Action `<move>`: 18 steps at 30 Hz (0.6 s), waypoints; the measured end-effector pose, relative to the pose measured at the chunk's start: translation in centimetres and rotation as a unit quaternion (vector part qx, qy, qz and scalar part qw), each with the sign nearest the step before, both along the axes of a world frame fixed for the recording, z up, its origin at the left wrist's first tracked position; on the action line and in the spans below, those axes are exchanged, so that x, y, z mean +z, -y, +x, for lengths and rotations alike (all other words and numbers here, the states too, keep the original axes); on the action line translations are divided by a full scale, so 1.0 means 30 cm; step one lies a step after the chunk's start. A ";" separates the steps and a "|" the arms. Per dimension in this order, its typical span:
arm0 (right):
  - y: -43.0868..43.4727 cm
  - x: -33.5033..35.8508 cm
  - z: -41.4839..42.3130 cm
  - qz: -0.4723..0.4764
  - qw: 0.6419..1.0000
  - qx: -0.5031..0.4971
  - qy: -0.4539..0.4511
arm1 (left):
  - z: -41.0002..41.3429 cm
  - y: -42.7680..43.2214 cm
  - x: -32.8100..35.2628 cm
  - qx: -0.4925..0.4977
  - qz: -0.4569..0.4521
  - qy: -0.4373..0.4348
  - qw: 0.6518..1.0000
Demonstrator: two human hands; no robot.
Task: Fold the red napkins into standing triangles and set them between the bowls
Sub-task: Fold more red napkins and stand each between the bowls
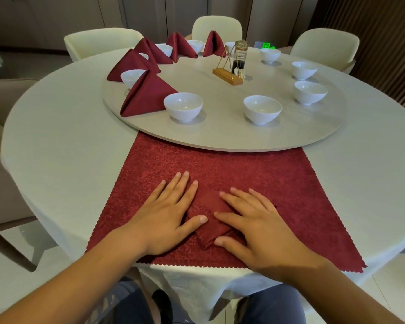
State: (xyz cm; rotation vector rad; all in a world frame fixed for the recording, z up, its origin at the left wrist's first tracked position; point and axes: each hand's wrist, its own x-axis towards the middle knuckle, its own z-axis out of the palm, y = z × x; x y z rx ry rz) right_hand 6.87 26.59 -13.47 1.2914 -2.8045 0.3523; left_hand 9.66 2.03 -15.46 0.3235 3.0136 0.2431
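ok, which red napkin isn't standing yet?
The napkin flat under left hand and right hand, on the red cloth; the other five stand on the turntable.

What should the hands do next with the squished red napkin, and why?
Probably pinch the folded napkin and stand it up. It lies flat under the left hand and right hand, both pressing with straight fingers, while no triangle stands between the near left bowl and the near right bowl yet.
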 end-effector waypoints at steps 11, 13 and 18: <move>0.030 0.003 -0.053 -0.048 0.980 0.126 -0.150 | 0.008 0.028 0.017 0.059 0.230 -0.131 0.962; 0.032 0.024 -0.056 -0.115 0.985 0.071 -0.108 | 0.018 0.009 0.039 0.074 0.252 -0.176 0.949; 0.053 0.113 -0.049 -0.343 0.928 -0.137 0.052 | 0.020 -0.074 0.136 0.081 0.370 -0.179 0.908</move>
